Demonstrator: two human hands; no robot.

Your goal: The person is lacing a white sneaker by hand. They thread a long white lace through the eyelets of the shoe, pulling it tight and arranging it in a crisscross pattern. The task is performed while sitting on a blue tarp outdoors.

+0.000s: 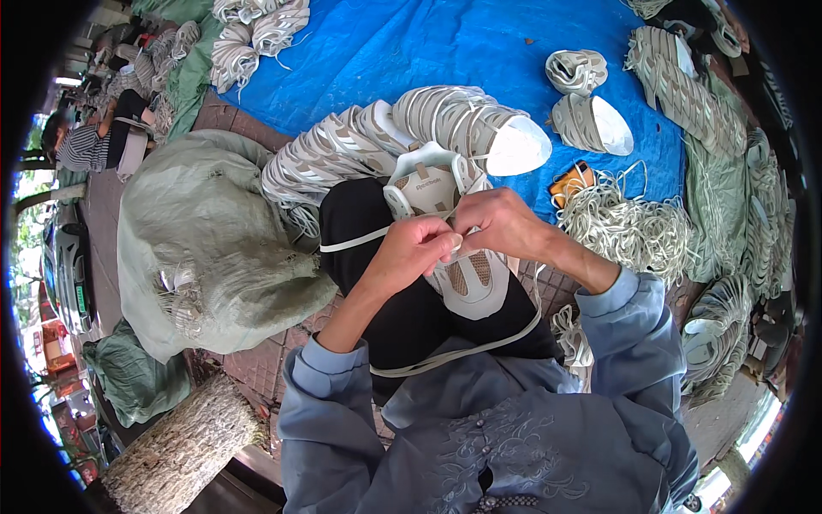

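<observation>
While both hands meet over the lap, the shoe (454, 248) lies between them on the dark trousers, its long axis running away from the body, tongue end farthest off. The left hand (413, 250) pinches the lace (355, 241) at the eyelets, fingertips closed on it; the right hand (499, 223) is clenched just beside, touching the left, and seems to grip the same lace, though its fingers hide the hold. Both hands sit equally near the shoe, directly above its mid part. One lace end trails left off the knee; another loops below toward the blue sleeves. The eyelets under the knuckles cannot be seen. More shoes (411, 128) are stacked beyond, on the tarp (411, 43).
</observation>
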